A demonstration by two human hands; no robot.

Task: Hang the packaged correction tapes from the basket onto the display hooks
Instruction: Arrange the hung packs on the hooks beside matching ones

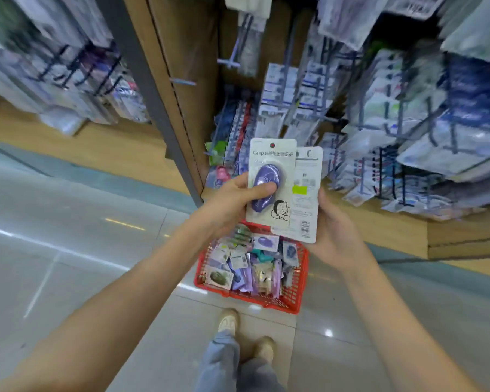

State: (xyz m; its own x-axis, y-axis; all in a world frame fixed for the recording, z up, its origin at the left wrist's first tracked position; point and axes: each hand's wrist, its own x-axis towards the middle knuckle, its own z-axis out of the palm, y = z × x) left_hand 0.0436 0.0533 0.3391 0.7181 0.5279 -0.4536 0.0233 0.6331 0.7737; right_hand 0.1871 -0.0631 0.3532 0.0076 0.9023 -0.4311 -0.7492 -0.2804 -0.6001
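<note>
Fingers (266, 189) of left hand (229, 199) pinch one correction-tape pack (275, 165); right hand (334, 230) grips a second pack (309, 176). Neither hung yet; basket (296, 302) heaped with packs, display hooks (229, 62) ahead.

Purple tape pack (270, 171) overlapping back-facing pack (309, 172)

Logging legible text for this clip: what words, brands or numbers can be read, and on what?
"Campus": header of the front correction tape card, held by the left hand; Chinese characters beside it too blurred to read.
Print and barcode on the back-facing card in the right hand: too small to read.
Text on basket packs and hanging display packs: blurred, unreadable.
</note>
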